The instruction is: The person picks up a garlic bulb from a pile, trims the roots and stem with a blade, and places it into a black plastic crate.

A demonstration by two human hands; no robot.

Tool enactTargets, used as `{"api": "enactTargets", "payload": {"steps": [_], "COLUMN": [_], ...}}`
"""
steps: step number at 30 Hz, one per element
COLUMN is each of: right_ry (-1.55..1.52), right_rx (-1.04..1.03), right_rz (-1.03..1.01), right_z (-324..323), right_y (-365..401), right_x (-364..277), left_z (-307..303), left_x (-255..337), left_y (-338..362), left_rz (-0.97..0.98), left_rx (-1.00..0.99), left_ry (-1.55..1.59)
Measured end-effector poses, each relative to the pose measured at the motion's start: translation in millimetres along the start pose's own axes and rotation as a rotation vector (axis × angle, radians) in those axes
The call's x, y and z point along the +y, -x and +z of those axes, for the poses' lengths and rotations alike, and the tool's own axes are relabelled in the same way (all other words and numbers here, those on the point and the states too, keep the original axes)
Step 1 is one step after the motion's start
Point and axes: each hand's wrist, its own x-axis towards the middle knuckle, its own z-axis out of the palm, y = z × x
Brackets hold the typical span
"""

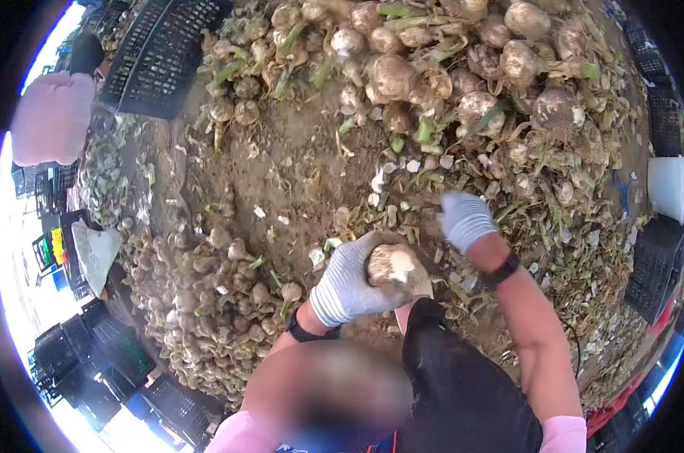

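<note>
My left hand (pixel 351 278), in a pale knitted glove, is wrapped around a large garlic bulb (pixel 397 270). Brown, soil-marked skin covers part of the bulb, and a whiter patch shows on the side towards my right hand. Apart from it, to the right, is my gloved right hand (pixel 466 220). Its fingers are smeared by motion, so whether they hold anything does not show. Beyond both hands lies a heap of large dirty garlic bulbs (pixel 393 77) with cut green stalks. To the left spreads a second heap of smaller bulbs (pixel 198 291).
Black plastic crates (pixel 157 64) stand at the upper left, with more crates (pixel 655 268) along the right edge. A white bucket (pixel 667 187) is at the far right. Peeled skins and stalk scraps litter the soil (pixel 281 162). Another person's pink clothing (pixel 51 121) shows at left.
</note>
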Motion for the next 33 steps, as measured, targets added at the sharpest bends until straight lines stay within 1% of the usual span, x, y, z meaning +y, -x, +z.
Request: {"api": "enactTargets", "payload": {"steps": [1, 2, 3, 5, 6, 7, 8, 9, 11, 12, 13, 14, 15, 16, 17, 18, 19, 20, 21, 22, 23, 24, 25, 26, 27, 28, 29, 30, 31, 32, 33], "right_ry": [-0.025, -0.119, -0.211, -0.154, -0.281, -0.408, -0.432, -0.428, -0.587, -0.496, -0.289, -0.287, -0.285, -0.286, -0.298, -0.307, -0.052, -0.094, 0.049, -0.206, -0.533, -0.662, -0.839, -0.873, -0.904, -0.708, -0.51, -0.385, -0.386, -0.453, -0.517], "right_rx": [0.069, 0.159, 0.254, 0.259, 0.218, 0.184, 0.152, 0.161, 0.35, 0.24, 0.184, 0.166, 0.145, 0.142, 0.079, 0.02, -0.162, 0.034, 0.074, 0.054, 0.126, 0.116, 0.153, 0.137, 0.118, 0.027, -0.057, -0.187, -0.196, -0.131, -0.06], "right_rz": [0.055, 0.097, 0.146, 0.149, 0.119, 0.087, 0.056, 0.054, -0.305, -0.261, -0.275, -0.281, -0.286, -0.284, -0.289, -0.297, -0.079, -0.047, -0.308, -0.023, 0.082, 0.19, 0.167, 0.165, 0.168, 0.045, -0.07, 0.017, 0.011, -0.018, -0.049], "right_z": [6.4, 10.7, 14.5, 24.6, 30.1, 31.7, 17.4, 18.0, 24.7, 9.0, -19.1, -24.2, -26.2, -24.0, -17.9, -13.2, -11.3, 16.4, 7.5, 24.4, 42.6, 38.0, 66.4, 102.2, 122.8, 101.2, 64.8, 32.3, 26.3, 21.6, 17.6], "right_y": [5.9, 12.2, 21.0, 27.0, 29.5, 29.9, 35.3, 30.7, 20.9, 21.3, 25.2, 19.9, 16.3, 10.9, 4.4, 0.1, -2.0, 10.2, 32.3, 39.0, 47.3, 56.3, 51.2, 44.5, 36.2, 34.7, 38.4, 35.9, 35.2, 30.9, 23.2], "right_x": [14.9, 21.4, 28.9, 42.2, 43.5, 42.8, 33.2, 28.4, 20.3, 7.7, -10.5, -21.6, -26.7, -23.3, -16.3, -8.5, 3.7, 28.0, 41.6, 51.7, 68.0, 67.7, 81.3, 98.8, 108.9, 92.9, 65.2, 37.6, 29.9, 23.6, 19.0], "left_z": [8.9, -16.1, -9.3, -16.1, -16.4, -15.1, -12.7, -7.4, 1.4, 1.8, 0.9, -0.5, -2.5, -4.7, -5.7, -1.6, -6.0, -16.8, -32.6, -54.2, -77.6, -107.9, -124.7, -128.9, -138.6, -161.7, -175.6, -181.9, -189.8, -193.4, -163.0], "left_x": [15.0, -14.1, 18.7, 17.8, 14.9, 14.1, 15.1, 16.8, 26.3, 26.5, 26.6, 26.2, 25.1, 24.2, 23.9, 31.4, 34.2, 38.3, 41.7, 39.1, 43.5, 44.1, 69.5, 95.1, 130.3, 130.0, 127.5, 128.0, 127.2, 130.6, 149.4], "left_y": [13.5, -7.4, 1.2, -3.6, -2.2, -2.9, -4.7, -2.0, -3.4, -5.8, -8.8, -11.4, -13.8, -16.2, -16.1, -8.0, -2.3, 4.0, 11.8, 24.2, 31.6, 45.1, 59.8, 89.7, 110.4, 137.4, 154.1, 147.6, 138.0, 126.9, 94.3], "left_rz": [0.304, 0.185, 0.269, 0.293, 0.286, 0.39, 0.499, 0.415, 0.485, 0.487, 0.578, 0.666, 0.664, 0.798, 0.932, 0.882, 0.886, 0.934, 0.966, 0.849, 0.763, 0.408, -0.215, -0.55, -0.971, -0.996, -1.01, -1.013, -0.725, -0.436, -0.264], "left_rx": [0.024, 0.058, 0.112, 0.088, 0.093, 0.0, -0.095, -0.12, -0.112, -0.111, -0.173, -0.241, -0.244, -0.283, -0.318, -0.305, -0.293, -0.288, -0.268, -0.127, -0.029, 0.086, 0.241, 0.622, 0.736, 1.023, 1.309, 1.313, 1.341, 1.361, 1.28], "left_ry": [-0.772, -0.566, -0.902, -0.717, -0.718, -0.655, -0.589, -0.577, -1.451, -1.449, -1.643, -1.836, -1.835, -1.83, -1.819, -1.86, -1.868, -1.874, -1.886, -1.908, -1.947, -2.055, -2.069, -1.936, -1.656, -1.638, -1.605, -1.602, -1.619, -1.614, -1.543]}}
